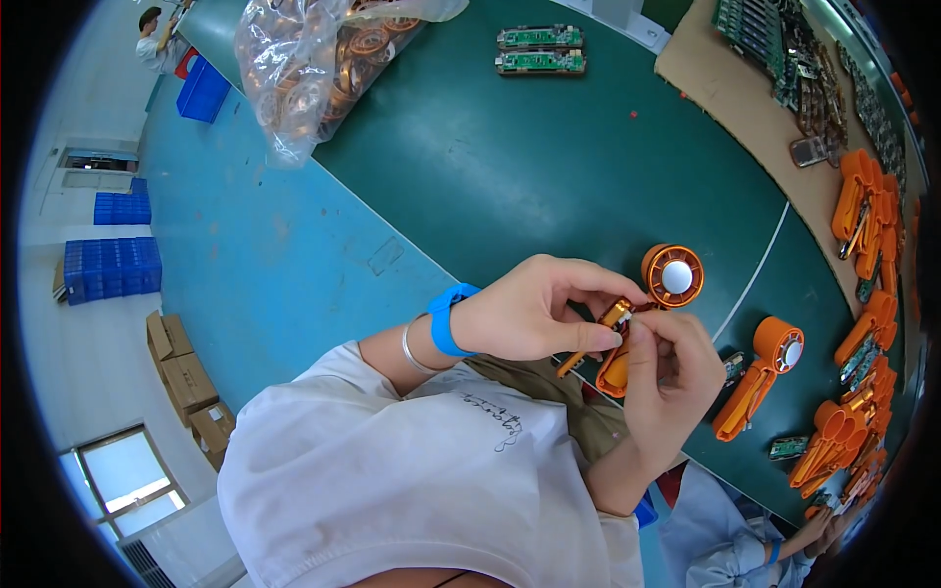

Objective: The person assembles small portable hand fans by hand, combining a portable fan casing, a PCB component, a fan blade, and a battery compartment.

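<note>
My left hand (524, 309), with a blue wristband and a bracelet on its wrist, pinches a small copper-coloured part with a circuit board (618, 313) between thumb and fingers. Close against it, my right hand (674, 367) has its thumb and index finger pressed together at the part's end; what they grip is too small to make out. An orange handheld fan (613, 374) lies under and between my hands, its handle partly hidden. Its round head (674, 275), with a silver-white centre, shows just beyond my fingers.
Another orange fan (750, 392) lies on the green table (549, 167) to the right, near loose circuit boards. More orange fan parts (867, 225) line the right side beside cardboard (725, 83). A clear bag of copper-coloured rings (338, 73) and two boards (539, 63) lie farther off. A co-worker's arm (784, 544) shows lower right.
</note>
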Action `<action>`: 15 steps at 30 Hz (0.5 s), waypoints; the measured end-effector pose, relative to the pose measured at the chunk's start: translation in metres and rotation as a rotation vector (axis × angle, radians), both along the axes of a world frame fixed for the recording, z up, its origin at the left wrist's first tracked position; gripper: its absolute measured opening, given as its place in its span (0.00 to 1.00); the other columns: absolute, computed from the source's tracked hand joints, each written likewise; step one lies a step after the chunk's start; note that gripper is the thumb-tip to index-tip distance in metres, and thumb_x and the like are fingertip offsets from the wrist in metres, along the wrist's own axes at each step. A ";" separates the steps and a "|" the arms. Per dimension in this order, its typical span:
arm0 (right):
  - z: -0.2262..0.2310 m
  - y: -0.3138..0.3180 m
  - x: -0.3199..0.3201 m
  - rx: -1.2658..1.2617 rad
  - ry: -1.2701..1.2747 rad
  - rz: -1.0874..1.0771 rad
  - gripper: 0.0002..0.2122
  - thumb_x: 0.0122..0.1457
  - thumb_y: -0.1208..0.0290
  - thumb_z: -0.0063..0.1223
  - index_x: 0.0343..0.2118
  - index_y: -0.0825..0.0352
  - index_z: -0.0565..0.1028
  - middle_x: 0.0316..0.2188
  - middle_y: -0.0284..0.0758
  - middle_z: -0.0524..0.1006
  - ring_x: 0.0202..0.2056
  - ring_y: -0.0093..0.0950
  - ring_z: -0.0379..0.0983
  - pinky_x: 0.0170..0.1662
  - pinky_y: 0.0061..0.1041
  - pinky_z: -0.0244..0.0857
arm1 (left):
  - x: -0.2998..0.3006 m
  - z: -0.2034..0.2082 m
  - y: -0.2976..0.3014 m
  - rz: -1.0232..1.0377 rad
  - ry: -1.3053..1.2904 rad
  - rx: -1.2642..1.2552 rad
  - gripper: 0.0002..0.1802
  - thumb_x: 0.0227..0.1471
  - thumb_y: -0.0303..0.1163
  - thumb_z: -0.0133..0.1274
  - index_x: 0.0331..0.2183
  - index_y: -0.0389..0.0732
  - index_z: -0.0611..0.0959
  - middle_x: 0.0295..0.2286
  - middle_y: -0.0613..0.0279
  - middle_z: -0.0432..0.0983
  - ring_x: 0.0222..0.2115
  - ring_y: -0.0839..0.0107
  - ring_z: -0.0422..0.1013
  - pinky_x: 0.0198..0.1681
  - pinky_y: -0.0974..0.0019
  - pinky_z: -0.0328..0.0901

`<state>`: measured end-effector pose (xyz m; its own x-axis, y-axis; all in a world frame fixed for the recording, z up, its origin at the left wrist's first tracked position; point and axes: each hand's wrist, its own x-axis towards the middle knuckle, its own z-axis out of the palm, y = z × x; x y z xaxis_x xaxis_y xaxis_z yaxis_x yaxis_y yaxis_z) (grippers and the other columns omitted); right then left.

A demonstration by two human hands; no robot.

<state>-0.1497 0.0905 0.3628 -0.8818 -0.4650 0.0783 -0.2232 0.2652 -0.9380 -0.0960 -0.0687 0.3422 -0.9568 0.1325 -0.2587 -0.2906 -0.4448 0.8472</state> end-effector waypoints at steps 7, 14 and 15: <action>0.007 0.004 -0.005 0.159 -0.030 0.057 0.03 0.50 0.83 0.51 0.27 0.70 0.71 0.21 0.33 0.69 0.16 0.19 0.62 0.18 0.18 0.53 | 0.000 -0.004 0.003 -0.007 0.063 -0.084 0.20 0.49 0.18 0.52 0.46 0.31 0.72 0.40 0.57 0.67 0.40 0.71 0.68 0.42 0.71 0.69; 0.011 -0.001 0.000 0.164 -0.013 0.052 0.02 0.50 0.83 0.50 0.27 0.69 0.71 0.21 0.34 0.69 0.17 0.21 0.65 0.20 0.19 0.57 | 0.001 -0.005 0.002 -0.029 0.103 -0.131 0.19 0.50 0.20 0.52 0.46 0.32 0.72 0.38 0.58 0.67 0.39 0.72 0.68 0.41 0.72 0.68; 0.009 -0.001 0.000 0.163 -0.015 0.053 0.02 0.50 0.83 0.50 0.27 0.69 0.71 0.21 0.34 0.69 0.17 0.21 0.65 0.20 0.19 0.57 | 0.002 -0.006 0.002 -0.027 0.093 -0.089 0.18 0.50 0.20 0.51 0.45 0.32 0.72 0.38 0.58 0.67 0.39 0.72 0.68 0.41 0.72 0.68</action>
